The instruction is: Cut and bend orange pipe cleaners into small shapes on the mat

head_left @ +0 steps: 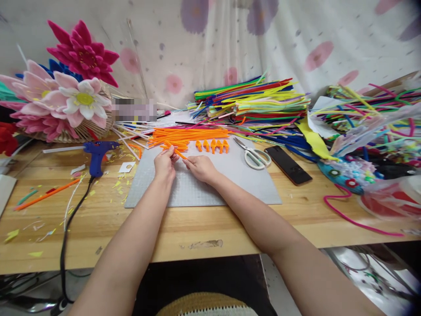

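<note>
Both hands meet over the grey cutting mat [230,184] and pinch one orange pipe cleaner [180,154] between them. My left hand [165,163] grips its upper left end, fingers closed. My right hand [200,167] pinches the lower right end. Just behind lies a pile of straight orange pipe cleaners [190,134]. To its right, several small folded orange pieces [212,145] stand in a row on the mat.
White-handled scissors [254,156] and a black phone [288,164] lie right of the hands. A blue glue gun [96,153] with a black cord sits at left, near pink felt flowers [62,101]. Stacks of coloured pipe cleaners [253,102] fill the back and right side.
</note>
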`<state>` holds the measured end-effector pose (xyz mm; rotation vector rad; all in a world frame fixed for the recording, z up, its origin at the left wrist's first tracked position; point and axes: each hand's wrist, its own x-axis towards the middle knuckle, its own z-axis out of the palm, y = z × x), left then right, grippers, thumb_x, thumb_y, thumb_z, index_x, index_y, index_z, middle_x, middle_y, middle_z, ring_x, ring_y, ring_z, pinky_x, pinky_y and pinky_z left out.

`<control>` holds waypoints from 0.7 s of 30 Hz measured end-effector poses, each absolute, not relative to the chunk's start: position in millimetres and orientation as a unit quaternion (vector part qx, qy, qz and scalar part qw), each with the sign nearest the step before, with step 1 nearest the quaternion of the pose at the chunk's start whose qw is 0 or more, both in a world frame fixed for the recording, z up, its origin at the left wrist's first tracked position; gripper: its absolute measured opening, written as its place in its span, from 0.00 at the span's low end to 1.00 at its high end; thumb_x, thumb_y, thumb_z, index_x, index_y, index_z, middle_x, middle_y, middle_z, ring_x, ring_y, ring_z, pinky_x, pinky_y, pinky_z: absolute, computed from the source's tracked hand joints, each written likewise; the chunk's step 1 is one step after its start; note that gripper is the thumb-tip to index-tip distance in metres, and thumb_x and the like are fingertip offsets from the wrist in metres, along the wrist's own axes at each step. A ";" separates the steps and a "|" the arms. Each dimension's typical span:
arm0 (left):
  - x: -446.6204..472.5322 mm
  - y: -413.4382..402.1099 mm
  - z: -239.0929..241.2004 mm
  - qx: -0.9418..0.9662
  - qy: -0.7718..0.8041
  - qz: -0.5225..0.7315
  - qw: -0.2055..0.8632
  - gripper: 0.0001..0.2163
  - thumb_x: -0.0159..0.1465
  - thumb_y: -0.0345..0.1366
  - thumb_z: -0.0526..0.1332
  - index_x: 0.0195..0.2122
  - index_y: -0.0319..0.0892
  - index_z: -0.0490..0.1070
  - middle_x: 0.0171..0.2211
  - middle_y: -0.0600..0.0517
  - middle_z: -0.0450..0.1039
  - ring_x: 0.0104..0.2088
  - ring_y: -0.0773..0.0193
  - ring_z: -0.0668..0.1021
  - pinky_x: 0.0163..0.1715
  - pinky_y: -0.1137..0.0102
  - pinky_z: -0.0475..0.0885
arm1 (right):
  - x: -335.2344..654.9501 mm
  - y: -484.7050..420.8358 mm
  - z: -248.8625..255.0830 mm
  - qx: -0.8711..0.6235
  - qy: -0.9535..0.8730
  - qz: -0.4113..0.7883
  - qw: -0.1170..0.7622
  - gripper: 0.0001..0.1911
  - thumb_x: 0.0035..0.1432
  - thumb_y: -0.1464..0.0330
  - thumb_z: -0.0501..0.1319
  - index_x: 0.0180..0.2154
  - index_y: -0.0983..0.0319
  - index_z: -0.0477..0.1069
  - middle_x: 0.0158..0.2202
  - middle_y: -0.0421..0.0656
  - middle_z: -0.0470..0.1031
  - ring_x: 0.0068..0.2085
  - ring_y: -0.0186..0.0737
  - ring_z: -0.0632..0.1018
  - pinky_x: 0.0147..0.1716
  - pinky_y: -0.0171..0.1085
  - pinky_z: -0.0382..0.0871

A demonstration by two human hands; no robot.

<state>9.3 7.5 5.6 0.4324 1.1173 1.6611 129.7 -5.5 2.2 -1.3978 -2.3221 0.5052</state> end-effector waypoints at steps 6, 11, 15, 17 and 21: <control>5.3 6.6 2.4 0.257 0.454 0.649 0.553 0.06 0.50 0.33 0.66 0.23 0.37 0.70 0.19 0.56 0.66 0.18 0.76 0.67 0.21 0.79 0.68 | 133.5 -6.0 -2.3 -0.510 -0.810 0.205 0.203 0.22 0.63 0.61 0.44 0.30 0.63 0.72 0.29 0.44 0.75 0.31 0.34 0.71 0.33 0.32 0.55; 7.7 0.0 -1.7 0.359 0.434 0.567 0.601 0.10 0.48 0.38 0.67 0.26 0.36 0.73 0.21 0.53 0.70 0.21 0.72 0.72 0.24 0.75 0.68 | 136.2 -3.1 -6.2 -0.503 -0.776 0.280 0.257 0.21 0.63 0.62 0.44 0.29 0.63 0.71 0.25 0.41 0.72 0.28 0.32 0.70 0.33 0.31 0.57; 10.5 -1.0 -7.1 0.385 0.450 0.557 0.582 0.13 0.44 0.39 0.69 0.26 0.34 0.74 0.20 0.52 0.71 0.22 0.70 0.72 0.24 0.75 0.67 | 135.1 -1.8 -5.9 -0.483 -0.777 0.307 0.262 0.20 0.63 0.62 0.45 0.28 0.63 0.70 0.21 0.39 0.69 0.27 0.31 0.69 0.32 0.31 0.57; 6.8 1.6 -6.3 0.359 0.452 0.591 0.563 0.11 0.45 0.38 0.69 0.24 0.35 0.74 0.22 0.52 0.73 0.24 0.71 0.73 0.27 0.76 0.67 | 135.1 -2.4 -4.6 -0.478 -0.781 0.315 0.251 0.20 0.62 0.62 0.46 0.28 0.63 0.71 0.20 0.38 0.68 0.26 0.31 0.68 0.31 0.30 0.57; -15.8 8.9 4.0 0.267 0.419 0.684 0.534 0.05 0.50 0.33 0.66 0.23 0.37 0.72 0.23 0.54 0.73 0.27 0.73 0.75 0.32 0.77 0.69 | 137.5 -4.8 -2.2 -0.465 -0.799 0.311 0.219 0.19 0.62 0.62 0.47 0.29 0.64 0.71 0.20 0.38 0.67 0.26 0.30 0.67 0.30 0.30 0.56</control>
